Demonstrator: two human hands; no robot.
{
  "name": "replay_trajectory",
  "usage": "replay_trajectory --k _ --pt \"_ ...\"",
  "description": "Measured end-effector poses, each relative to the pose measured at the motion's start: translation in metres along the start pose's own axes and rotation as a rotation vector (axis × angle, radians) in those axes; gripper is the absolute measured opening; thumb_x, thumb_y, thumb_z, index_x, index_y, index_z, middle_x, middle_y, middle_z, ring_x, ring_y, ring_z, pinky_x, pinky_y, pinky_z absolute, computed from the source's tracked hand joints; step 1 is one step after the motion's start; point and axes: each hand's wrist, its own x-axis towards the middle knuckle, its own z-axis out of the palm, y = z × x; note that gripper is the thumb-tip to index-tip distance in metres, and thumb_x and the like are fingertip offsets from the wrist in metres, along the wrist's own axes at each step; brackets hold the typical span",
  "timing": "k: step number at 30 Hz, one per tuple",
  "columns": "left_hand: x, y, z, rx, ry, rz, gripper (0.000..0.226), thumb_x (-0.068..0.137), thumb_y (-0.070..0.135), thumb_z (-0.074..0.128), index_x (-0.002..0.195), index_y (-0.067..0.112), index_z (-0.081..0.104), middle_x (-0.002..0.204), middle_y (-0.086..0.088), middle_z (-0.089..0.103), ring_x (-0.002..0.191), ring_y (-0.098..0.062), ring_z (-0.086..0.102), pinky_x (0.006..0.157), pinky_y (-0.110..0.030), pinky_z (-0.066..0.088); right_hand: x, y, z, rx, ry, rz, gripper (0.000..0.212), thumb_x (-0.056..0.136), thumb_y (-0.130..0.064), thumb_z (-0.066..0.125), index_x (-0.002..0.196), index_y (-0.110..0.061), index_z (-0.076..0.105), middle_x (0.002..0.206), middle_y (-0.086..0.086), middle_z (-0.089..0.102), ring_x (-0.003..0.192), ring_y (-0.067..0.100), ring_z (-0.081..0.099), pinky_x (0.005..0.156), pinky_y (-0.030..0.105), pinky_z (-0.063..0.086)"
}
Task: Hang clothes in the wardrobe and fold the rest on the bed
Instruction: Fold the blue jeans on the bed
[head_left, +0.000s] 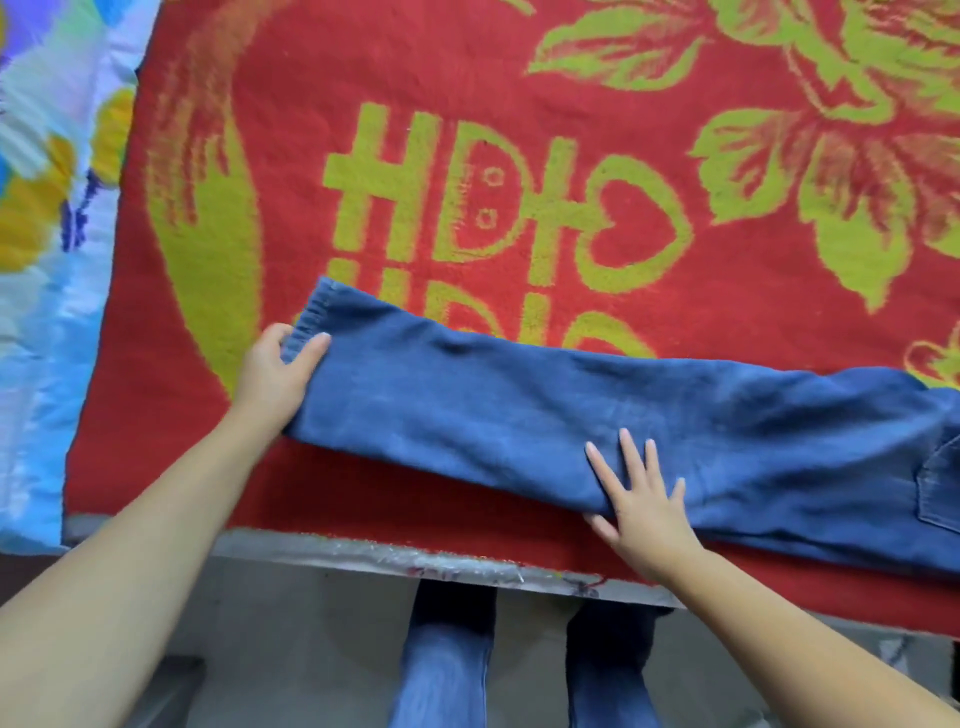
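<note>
Jeans (571, 415) lie lengthwise on the red blanket (467, 78) near the bed's front edge, legs stacked one on the other, hems at left, pocket end running off frame right. Left hand (278, 374) grips the hem end, thumb on top, fingers beneath; likely ready to lift that end over for the next fold. Right hand (641, 499) lies flat, fingers spread, pressing mid-leg; probably to pin the denim and mark the crease. A floral sheet (47, 260) lies beside the blanket at left.
</note>
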Motion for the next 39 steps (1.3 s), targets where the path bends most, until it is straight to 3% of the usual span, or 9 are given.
replay_trajectory --k 7,12,21,25,28,31,34,37,39 --pt "0.001 -0.046 0.001 0.446 0.0 -0.301 0.041 0.093 0.045 0.053 0.1 0.005 0.052 0.107 -0.033 0.06 0.102 -0.048 0.057 0.082 -0.046 0.043 0.032 -0.004 -0.02 -0.016 -0.182 -0.007 0.087 0.086 -0.075 0.032 0.147 -0.041 -0.018 0.152 -0.004 -0.037 0.143 0.037 -0.023 0.108 0.068 0.008" --pt "0.006 -0.046 0.005 0.341 -0.013 -0.28 0.044 0.092 0.045 0.056 0.102 0.003 0.055 0.107 -0.03 0.062 0.102 -0.046 0.058 0.082 -0.045 0.042 0.041 -0.039 -0.028 -0.004 0.342 -0.252 0.062 0.097 -0.049 0.039 0.152 -0.029 0.019 0.161 0.004 0.006 0.148 0.03 0.004 0.11 0.064 0.019" --pt "0.012 -0.031 -0.001 0.343 0.066 -0.086 0.029 0.093 0.035 0.058 0.094 0.007 0.055 0.095 -0.026 0.064 0.09 -0.043 0.06 0.074 -0.042 0.042 0.091 0.039 -0.054 0.018 0.201 0.314 0.059 0.101 -0.047 0.02 0.15 -0.039 -0.012 0.158 -0.002 -0.023 0.145 0.025 -0.021 0.107 0.073 0.002" --pt "0.013 -0.028 -0.001 0.322 -0.037 -0.148 0.025 0.092 0.025 0.061 0.104 0.004 0.055 0.102 -0.025 0.065 0.096 -0.041 0.061 0.079 -0.04 0.043 0.069 -0.049 -0.053 0.085 0.392 -0.024 0.071 0.096 -0.041 0.043 0.153 -0.032 0.001 0.16 0.005 -0.012 0.147 0.03 -0.015 0.105 0.074 0.007" --pt "0.01 -0.022 -0.011 0.231 -0.18 -0.159 0.031 0.089 0.009 0.064 0.116 0.001 0.053 0.111 -0.022 0.063 0.099 -0.028 0.06 0.078 -0.031 0.039 0.054 -0.121 -0.028 0.055 0.236 -0.332 0.077 0.092 -0.051 0.046 0.152 -0.036 0.0 0.157 0.0 -0.023 0.145 0.03 -0.02 0.102 0.076 0.0" --pt "0.002 0.001 -0.03 0.084 -0.384 -0.044 0.051 0.085 0.007 0.065 0.132 0.008 0.045 0.124 -0.012 0.058 0.105 -0.014 0.052 0.086 -0.024 0.037 0.065 -0.14 -0.028 0.005 -0.102 -0.273 0.085 0.092 -0.049 0.049 0.149 -0.04 -0.014 0.15 -0.003 -0.04 0.139 0.028 -0.035 0.101 0.077 -0.006" --pt "-0.019 0.045 -0.034 -0.023 -0.536 0.02 0.065 0.075 0.023 0.055 0.138 0.022 0.038 0.126 0.003 0.054 0.112 -0.009 0.051 0.097 -0.026 0.038 0.061 -0.131 -0.072 0.427 -0.371 -0.289 0.075 0.092 -0.053 0.051 0.152 -0.038 0.008 0.16 -0.003 -0.015 0.146 0.026 -0.017 0.11 0.066 0.006" --pt "-0.061 0.096 -0.003 -0.075 -0.53 0.038 0.073 0.072 0.025 0.054 0.141 0.035 0.03 0.117 0.008 0.059 0.096 -0.001 0.056 0.088 -0.019 0.042 0.038 -0.111 -0.125 1.409 -0.589 -0.193 0.059 0.085 -0.063 0.05 0.138 -0.044 0.034 0.141 -0.006 0.047 0.131 0.022 0.043 0.095 0.048 0.046" --pt "-0.096 0.128 0.034 -0.165 -0.622 0.115 0.075 0.076 0.022 0.059 0.141 0.036 0.026 0.109 0.012 0.062 0.086 0.005 0.058 0.081 -0.014 0.044 0.023 -0.099 -0.147 1.577 -0.403 -0.215 0.049 0.084 -0.059 0.057 0.126 -0.038 0.046 0.117 -0.006 0.062 0.109 0.019 0.062 0.077 0.039 0.056"
